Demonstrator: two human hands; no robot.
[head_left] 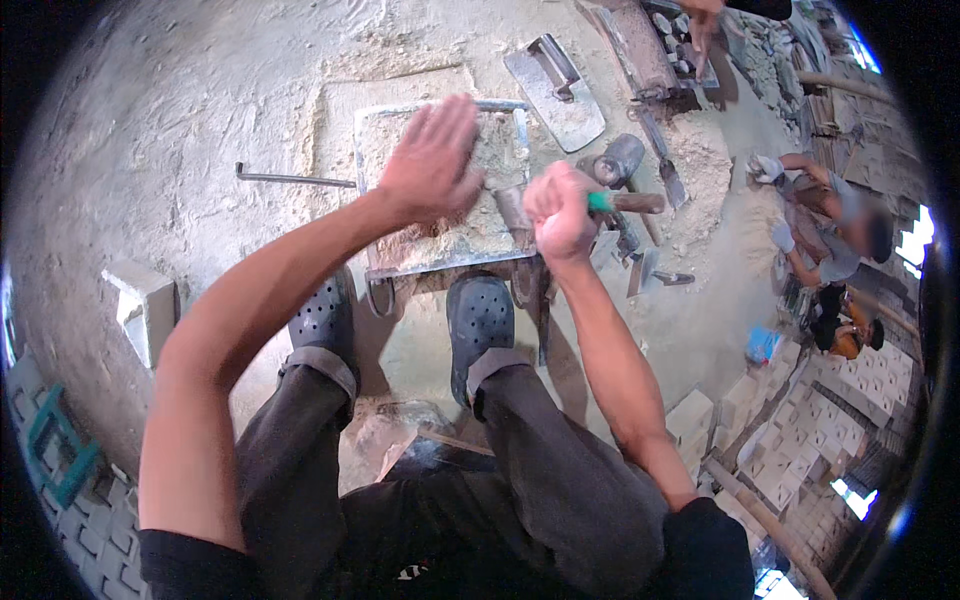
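Observation:
My left hand (432, 165) is flat with its fingers stretched out, slightly blurred, over pale crumbly material in a rectangular metal frame (440, 266). Its palm is at the fill's surface; I cannot tell whether it touches. My right hand (562, 208) is closed around a short tool (636, 203) with a wooden handle and a green band. The tool's flat greyish end (513, 207) points left over the frame's right side; its exact kind is unclear. Just beyond the frame lies a steel hand float (565, 108) with a bar handle.
A metal rod (295, 180) extends left from the frame. To the right are a metal cylinder (620, 158), a narrow trowel (664, 165) and loose powder (705, 165). Another person's hand (703, 25) reaches in at the top; a gloved co-worker (825, 215) is farther right. A white block (142, 305) stands left.

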